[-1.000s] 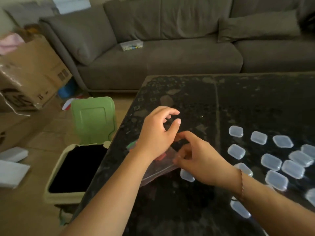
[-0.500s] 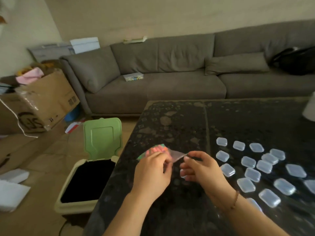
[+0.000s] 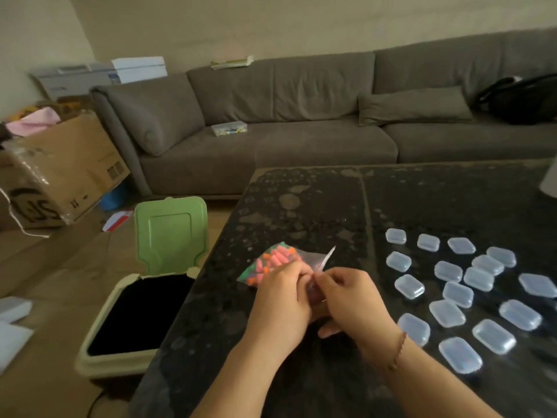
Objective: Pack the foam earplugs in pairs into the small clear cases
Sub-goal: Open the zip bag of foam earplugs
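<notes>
Two large things frame the scene: a grey sofa [image 3: 301, 122] behind and the dark speckled worktop [image 3: 301, 212] in front, with an open green-lidded bin [image 3: 144, 285] set at its left edge. On the right half of the worktop a scatter of small clear cases [image 3: 452, 294] is laid out, all apparently closed and none yet filled. Near the left edge, a clear bag of foam earplugs [image 3: 272, 262] is held just above the surface. The left hand [image 3: 281, 306] is curled round the bag's body, and the right hand [image 3: 351, 300] is pinched on its mouth, the two hands close together. The step in hand is judged to be opening the bag. It would best be kept low and level, the seal parted gently, so that no earplugs are spilled toward the bin.
</notes>
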